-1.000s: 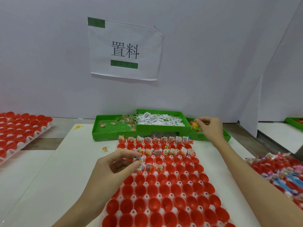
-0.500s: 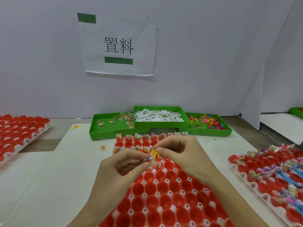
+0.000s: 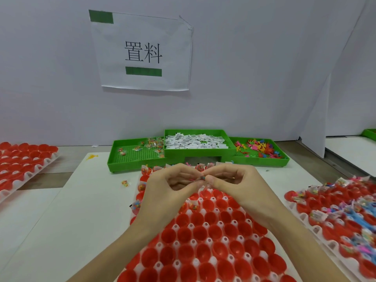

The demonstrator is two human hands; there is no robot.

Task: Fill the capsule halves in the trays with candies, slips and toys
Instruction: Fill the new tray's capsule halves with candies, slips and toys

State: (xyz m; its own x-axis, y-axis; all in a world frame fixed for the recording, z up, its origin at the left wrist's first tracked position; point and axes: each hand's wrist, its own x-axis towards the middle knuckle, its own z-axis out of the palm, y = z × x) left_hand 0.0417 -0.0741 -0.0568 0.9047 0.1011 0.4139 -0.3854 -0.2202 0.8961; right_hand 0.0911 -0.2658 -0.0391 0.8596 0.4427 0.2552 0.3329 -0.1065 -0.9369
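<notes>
A white tray [image 3: 205, 224] of red capsule halves lies in front of me; its far rows hold candy packets, slips and toys, its near rows are bare. My left hand [image 3: 168, 192] and my right hand [image 3: 234, 186] meet fingertip to fingertip above the tray's far part. Between them they pinch small items [image 3: 202, 181]: a clear packet with coloured bits hangs at the fingertips. Behind stand green bins: candies [image 3: 140, 153] on the left, paper slips [image 3: 195, 141] in the raised middle, small plastic toys [image 3: 258, 148] on the right.
A tray of bare red halves [image 3: 22, 161] sits at the far left. A filled tray [image 3: 335, 208] lies at the right. One loose candy packet [image 3: 125, 183] lies on the white sheet. A white wall with a paper sign [image 3: 142, 51] closes the back.
My right hand came back from the toy bin to meet my left hand over the tray. Both hands then rose slightly and drew closer at the fingertips.
</notes>
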